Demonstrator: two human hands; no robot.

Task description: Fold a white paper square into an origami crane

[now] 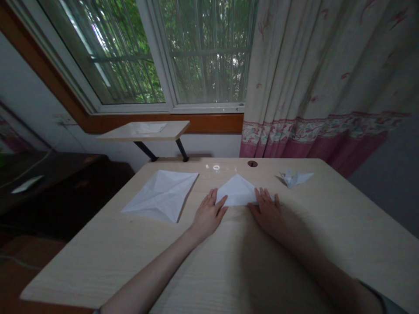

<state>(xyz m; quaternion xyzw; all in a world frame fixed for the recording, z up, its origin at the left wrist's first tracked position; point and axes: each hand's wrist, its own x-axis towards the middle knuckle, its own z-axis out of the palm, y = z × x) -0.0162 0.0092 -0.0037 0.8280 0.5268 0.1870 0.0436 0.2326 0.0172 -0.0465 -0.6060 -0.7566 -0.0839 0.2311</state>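
- Folded paper point(236, 192) lies between left hand point(208, 214) and right hand point(269, 214), under their fingers.
- Both rest palm-down, fingers loosely spread.
- Likely light, easily creased; best pinned at corners beside each hand.

Lies flat on the table point(203, 266) as plain white paper point(236, 192), folded into a low, wide shape. Comes to a point at the middle of the far side and runs nearly straight along the near edge. Spans the gap between the left hand point(209, 213) and the right hand point(270, 216), touched at either end by fingers. Disappears partly beneath them, too covered there for tracing the full outline.
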